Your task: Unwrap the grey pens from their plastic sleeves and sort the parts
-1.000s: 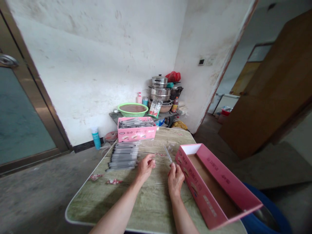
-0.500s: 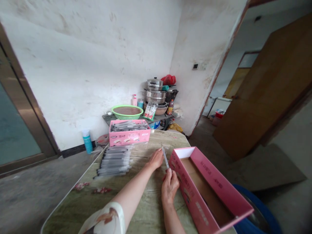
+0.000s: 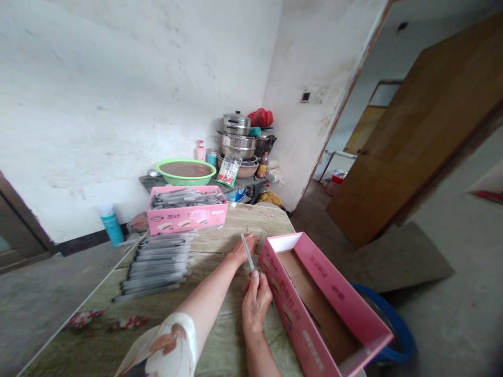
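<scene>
My right hand (image 3: pixel 257 303) is closed around the lower end of a slim clear pen (image 3: pixel 247 252), which tilts up and to the left. Just beyond the pen, my left hand (image 3: pixel 244 248) reaches over the table, its fingers stretched toward the near-left corner of a long pink box (image 3: pixel 288 314); I see nothing in them. That box is open at the top and shows a brown cardboard bottom. Left of my arms lies a row of similar pens (image 3: pixel 157 264) with dark ends. Behind the row, a second pink box (image 3: pixel 188 217) holds many pens.
The marbled table (image 3: pixel 220 340) has a pale edge. Past it, a low ledge carries a green basin (image 3: pixel 186 175) of brownish contents, stacked steel pots (image 3: pixel 238 141) and bottles. A blue spray can (image 3: pixel 111 225) stands at left, a blue tub (image 3: pixel 404 335) at lower right.
My left hand has moved off the pen's upper end, and its fingers have extended. The right hand still holds the pen. The camera view has swung slightly right.
</scene>
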`<state>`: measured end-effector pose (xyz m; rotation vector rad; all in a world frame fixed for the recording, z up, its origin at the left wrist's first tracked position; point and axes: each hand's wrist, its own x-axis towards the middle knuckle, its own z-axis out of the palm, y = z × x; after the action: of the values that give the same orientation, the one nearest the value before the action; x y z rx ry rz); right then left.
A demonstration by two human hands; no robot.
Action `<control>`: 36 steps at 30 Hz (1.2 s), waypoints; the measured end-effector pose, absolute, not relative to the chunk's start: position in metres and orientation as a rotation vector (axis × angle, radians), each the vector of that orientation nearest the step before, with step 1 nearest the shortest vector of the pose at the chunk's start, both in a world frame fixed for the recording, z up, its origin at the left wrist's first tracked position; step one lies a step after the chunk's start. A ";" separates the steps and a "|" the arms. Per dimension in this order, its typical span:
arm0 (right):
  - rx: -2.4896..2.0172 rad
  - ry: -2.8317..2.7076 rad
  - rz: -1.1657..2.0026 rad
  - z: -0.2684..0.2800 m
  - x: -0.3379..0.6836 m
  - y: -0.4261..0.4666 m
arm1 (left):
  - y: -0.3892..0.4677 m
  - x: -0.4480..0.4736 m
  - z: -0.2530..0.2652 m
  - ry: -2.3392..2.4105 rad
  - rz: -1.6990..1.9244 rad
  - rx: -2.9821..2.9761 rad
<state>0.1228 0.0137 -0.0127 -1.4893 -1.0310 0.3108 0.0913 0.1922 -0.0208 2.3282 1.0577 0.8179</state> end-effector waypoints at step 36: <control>-1.496 -1.028 0.439 -0.023 0.124 0.017 | 0.198 0.008 -0.014 1.780 0.672 2.247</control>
<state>0.1240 0.0166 -0.0232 -1.4962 -1.0275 0.4395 0.0082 0.1976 -0.0144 2.2471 1.7801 0.6721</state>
